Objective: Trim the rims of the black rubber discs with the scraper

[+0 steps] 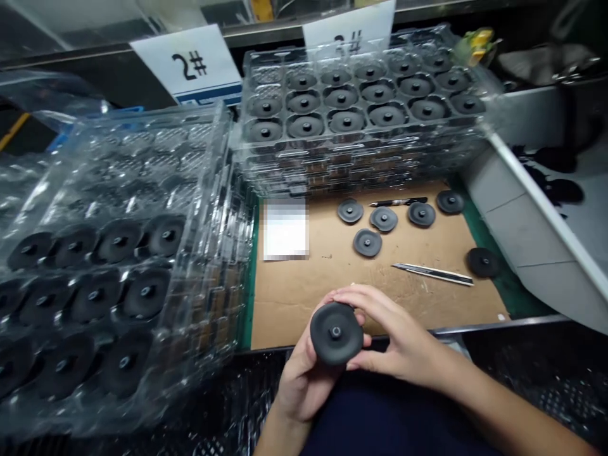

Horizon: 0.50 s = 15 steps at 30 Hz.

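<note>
Both my left hand (302, 384) and my right hand (401, 335) grip a round black disc (335, 333) with a small central stud, its face tilted up towards me. My left hand cups it from below, while the fingers of my right hand wrap over its far edge. Several matching discs (367, 242) lie loose on a brown cardboard sheet (308, 297) beyond my hands. A utility knife (432, 274) and a black pen (398, 202) also lie there, out of reach of my fingers.
Stacked clear blister trays (361, 152) holding black discs stand behind the cardboard, and a second stack (109, 253) rises at the left. Paper signs marked 2# (190, 60) and 3# (351, 31) stand behind them. A blurred white sheet (285, 229) lies on the cardboard.
</note>
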{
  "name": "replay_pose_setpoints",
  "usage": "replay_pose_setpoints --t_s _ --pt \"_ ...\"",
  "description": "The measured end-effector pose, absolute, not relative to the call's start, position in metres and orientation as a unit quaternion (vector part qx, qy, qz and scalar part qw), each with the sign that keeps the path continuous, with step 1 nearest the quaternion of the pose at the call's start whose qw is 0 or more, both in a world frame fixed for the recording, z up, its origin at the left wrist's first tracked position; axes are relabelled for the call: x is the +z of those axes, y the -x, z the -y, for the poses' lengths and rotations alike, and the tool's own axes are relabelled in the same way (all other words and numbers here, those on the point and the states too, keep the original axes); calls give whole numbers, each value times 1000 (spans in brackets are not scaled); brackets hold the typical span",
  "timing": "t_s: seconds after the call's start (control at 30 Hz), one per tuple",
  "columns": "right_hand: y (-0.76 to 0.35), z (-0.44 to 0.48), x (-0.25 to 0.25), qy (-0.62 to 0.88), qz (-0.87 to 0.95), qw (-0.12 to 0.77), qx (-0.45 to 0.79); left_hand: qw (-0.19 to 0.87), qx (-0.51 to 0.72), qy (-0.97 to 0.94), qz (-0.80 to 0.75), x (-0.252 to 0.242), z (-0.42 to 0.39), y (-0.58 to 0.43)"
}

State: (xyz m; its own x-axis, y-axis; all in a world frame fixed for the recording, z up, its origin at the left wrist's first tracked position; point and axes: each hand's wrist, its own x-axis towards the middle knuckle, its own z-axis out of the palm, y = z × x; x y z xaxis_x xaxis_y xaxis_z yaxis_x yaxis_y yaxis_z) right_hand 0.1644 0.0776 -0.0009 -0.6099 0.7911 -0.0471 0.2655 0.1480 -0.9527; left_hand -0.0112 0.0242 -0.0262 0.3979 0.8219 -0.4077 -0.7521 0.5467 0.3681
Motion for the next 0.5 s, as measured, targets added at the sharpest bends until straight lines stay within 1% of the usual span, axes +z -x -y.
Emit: replay_pose_setpoints --t_s 0.13,0.2,0.27,0.37,0.43,0.5 --pt "-177 -74 -1 417 691 259 530 845 421 -64 -324 -25 -36 -2" --pt "-192 -71 -7 475 679 285 481 849 391 -69 -349 -22 -42 -11" --pt "-218 -71 -19 582 657 309 367 851 367 -83 -366 -19 -46 -20" --pt "-271 -74 -47 733 580 319 156 852 344 -98 -383 -16 -51 -29" --pt "-306 -76 -69 777 535 325 69 849 336 -94 -398 -17 -54 -34" --pt "-330 -77 -90 795 511 327 21 848 326 -87 -409 -20 -56 -37"
